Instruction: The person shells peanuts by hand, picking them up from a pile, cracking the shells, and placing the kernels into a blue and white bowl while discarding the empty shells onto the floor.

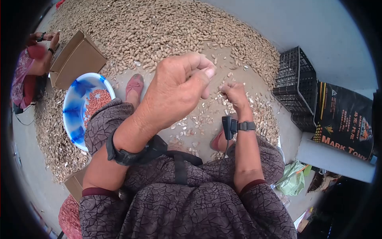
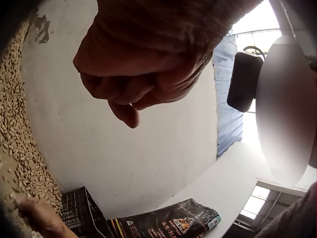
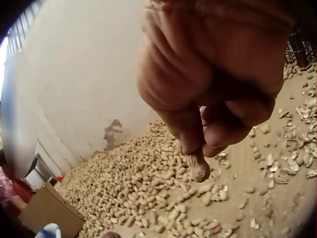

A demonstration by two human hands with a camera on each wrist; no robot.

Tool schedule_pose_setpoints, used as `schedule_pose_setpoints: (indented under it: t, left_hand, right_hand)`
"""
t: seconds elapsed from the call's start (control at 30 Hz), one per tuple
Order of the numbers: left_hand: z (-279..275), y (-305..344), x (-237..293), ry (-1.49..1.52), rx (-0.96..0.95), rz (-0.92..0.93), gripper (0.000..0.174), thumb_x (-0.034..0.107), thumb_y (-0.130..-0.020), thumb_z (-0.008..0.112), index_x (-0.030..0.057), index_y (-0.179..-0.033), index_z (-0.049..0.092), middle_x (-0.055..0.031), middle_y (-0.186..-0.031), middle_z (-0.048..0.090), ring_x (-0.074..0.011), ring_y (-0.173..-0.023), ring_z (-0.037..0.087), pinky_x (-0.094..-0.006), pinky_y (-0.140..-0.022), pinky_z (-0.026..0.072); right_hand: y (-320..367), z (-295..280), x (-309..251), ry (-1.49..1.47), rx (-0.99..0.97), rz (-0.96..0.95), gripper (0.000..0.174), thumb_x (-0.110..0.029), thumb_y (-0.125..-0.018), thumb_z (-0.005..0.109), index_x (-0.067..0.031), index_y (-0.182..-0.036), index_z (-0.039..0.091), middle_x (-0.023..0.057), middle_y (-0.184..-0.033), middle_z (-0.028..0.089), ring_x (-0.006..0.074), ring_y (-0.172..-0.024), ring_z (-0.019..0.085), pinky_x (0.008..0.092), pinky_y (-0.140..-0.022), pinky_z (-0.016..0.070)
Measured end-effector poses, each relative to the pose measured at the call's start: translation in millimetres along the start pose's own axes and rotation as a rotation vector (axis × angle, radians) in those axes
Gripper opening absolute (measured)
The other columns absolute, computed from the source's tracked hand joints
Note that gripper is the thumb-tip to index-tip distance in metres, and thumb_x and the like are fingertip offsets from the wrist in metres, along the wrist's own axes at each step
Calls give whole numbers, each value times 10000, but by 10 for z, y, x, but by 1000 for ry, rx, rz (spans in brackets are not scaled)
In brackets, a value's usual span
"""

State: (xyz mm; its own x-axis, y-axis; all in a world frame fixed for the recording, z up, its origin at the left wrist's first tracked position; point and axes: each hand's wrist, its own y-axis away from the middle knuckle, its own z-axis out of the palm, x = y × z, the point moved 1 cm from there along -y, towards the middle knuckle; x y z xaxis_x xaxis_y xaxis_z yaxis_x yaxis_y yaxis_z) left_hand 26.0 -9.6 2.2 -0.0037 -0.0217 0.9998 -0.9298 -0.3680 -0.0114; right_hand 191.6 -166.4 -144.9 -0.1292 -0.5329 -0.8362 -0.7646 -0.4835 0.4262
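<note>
My left hand [image 1: 175, 89] is raised over the floor, its fingers curled and the thumb bent against them; no object shows in it. In the left wrist view the same hand [image 2: 143, 64] has its fingers folded, one fingertip hanging lower. My right hand [image 1: 235, 95] is farther down and to the right, apart from the left. The right wrist view shows this hand [image 3: 213, 84] pinching an unshelled peanut [image 3: 199, 167] by one end. Peanuts [image 1: 147, 32] are heaped beyond both hands, and loose shells [image 1: 262, 123] lie around my feet.
A blue-and-white basin [image 1: 71, 113] of pink kernels [image 1: 96, 104] stands left, near a cardboard box [image 1: 77, 59] and another seated person [image 1: 30, 75]. Black crates [image 1: 292, 79] and a black printed sack [image 1: 346, 119] are at right, by the wall.
</note>
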Motion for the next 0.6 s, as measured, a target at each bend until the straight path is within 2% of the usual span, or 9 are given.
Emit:
schedule_pose_setpoints:
  t: [0.1, 0.13, 0.17, 0.2, 0.27, 0.3, 0.43, 0.5, 0.6]
  left_hand:
    - [-44, 20, 7, -61, -23, 21, 180, 113, -865, 465, -30, -886, 573, -7, -610, 535, -52, -583, 503, -187, -543, 396]
    - [-51, 32, 26, -64, -14, 33, 174, 104, -859, 465, -30, -880, 575, -6, -601, 531, -48, -575, 497, -185, -536, 391]
    - [-61, 42, 38, -68, -6, 45, 168, 95, -853, 466, -29, -873, 577, -5, -591, 527, -44, -567, 492, -183, -528, 387]
    - [-77, 49, 36, -61, 1, 29, 168, 95, -853, 466, -29, -873, 577, -5, -591, 527, -44, -567, 492, -183, -528, 387]
    - [-113, 48, 29, -30, -14, 41, 157, 74, -842, 463, -27, -864, 581, -3, -583, 522, -36, -547, 478, -176, -510, 372]
    - [-131, 50, 25, -27, -5, 27, 157, 74, -842, 463, -27, -864, 581, -3, -583, 522, -36, -547, 478, -176, -510, 372]
    - [-162, 49, 16, -50, -6, 62, 142, 59, -833, 468, -23, -841, 584, -2, -584, 523, -30, -527, 469, -171, -485, 361]
    - [-155, 31, -20, -54, -6, 83, 132, 49, -827, 473, -23, -831, 584, -2, -586, 524, -29, -523, 472, -171, -478, 363]
    - [-107, 7, -33, -133, 39, 195, 111, 21, -810, 482, -25, -820, 582, -5, -587, 528, -30, -523, 485, -176, -461, 370]
  right_hand:
    - [-452, 76, 1111, 181, -24, 54, 122, -115, -690, 606, -12, -625, 604, 44, -546, 563, 87, -413, 470, 219, -395, 361]
    - [-534, 93, 1431, 372, -19, 67, 115, -108, -671, 598, 3, -640, 608, 57, -546, 563, 118, -442, 499, 249, -430, 398]
    - [-550, 110, 1615, 563, -17, 78, 121, -101, -652, 591, 17, -655, 613, 71, -546, 563, 149, -471, 528, 279, -466, 434]
    - [-511, 133, 1672, 569, -31, 87, 121, -101, -652, 591, 17, -655, 613, 71, -546, 563, 149, -471, 528, 279, -466, 434]
    - [-450, 177, 1778, 788, -114, 197, 240, -136, -619, 515, -20, -780, 650, 207, -882, 606, 329, -886, 583, 363, -769, 458]
    - [-265, 249, 1404, 922, -114, 253, 247, -143, -643, 526, -29, -826, 647, 195, -932, 602, 318, -917, 575, 366, -790, 454]
    - [-370, 274, 1860, 961, -60, 133, 271, -165, -667, 540, -35, -886, 633, 188, -951, 599, 304, -945, 568, 371, -807, 450]
    - [-446, 286, 1904, 1192, -236, 186, 281, -194, -689, 556, -35, -911, 625, 177, -976, 596, 295, -959, 565, 370, -802, 456]
    - [-604, 313, 1891, 1056, -132, 193, 256, -164, -689, 551, -34, -894, 633, 172, -928, 613, 309, -896, 589, 362, -775, 464]
